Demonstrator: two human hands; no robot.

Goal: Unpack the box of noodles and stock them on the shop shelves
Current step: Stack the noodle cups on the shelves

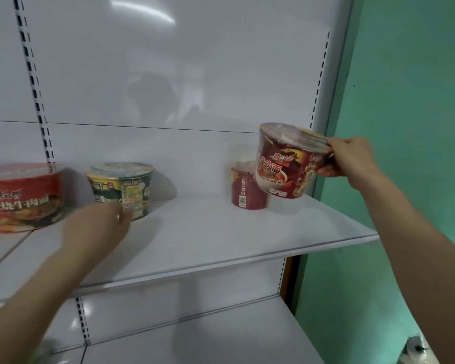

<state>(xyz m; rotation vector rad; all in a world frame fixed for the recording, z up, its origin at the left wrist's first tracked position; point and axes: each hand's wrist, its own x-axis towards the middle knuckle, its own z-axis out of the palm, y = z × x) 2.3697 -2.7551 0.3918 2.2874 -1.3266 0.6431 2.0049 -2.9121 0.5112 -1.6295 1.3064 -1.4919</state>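
Note:
My right hand (pixel 352 160) grips a dark red noodle bowl (pixel 286 164) by its right side, tilted, above the right end of the white shelf (pixel 221 232). Behind and below it a second dark red bowl (pixel 244 187) stands on the shelf. A green and yellow noodle bowl (pixel 124 187) stands left of the middle. My left hand (pixel 100 227) is blurred just in front of it, at its base; whether it touches the bowl is unclear. A bright red bowl (pixel 24 198) stands at the far left on the neighbouring shelf section.
The white back panel (pixel 168 74) and slotted uprights (pixel 40 101) frame the bay. A lower white shelf (pixel 208 332) lies beneath. A green wall (pixel 405 101) borders the unit on the right. A stretch of bare shelf lies between the green bowl and the red bowls.

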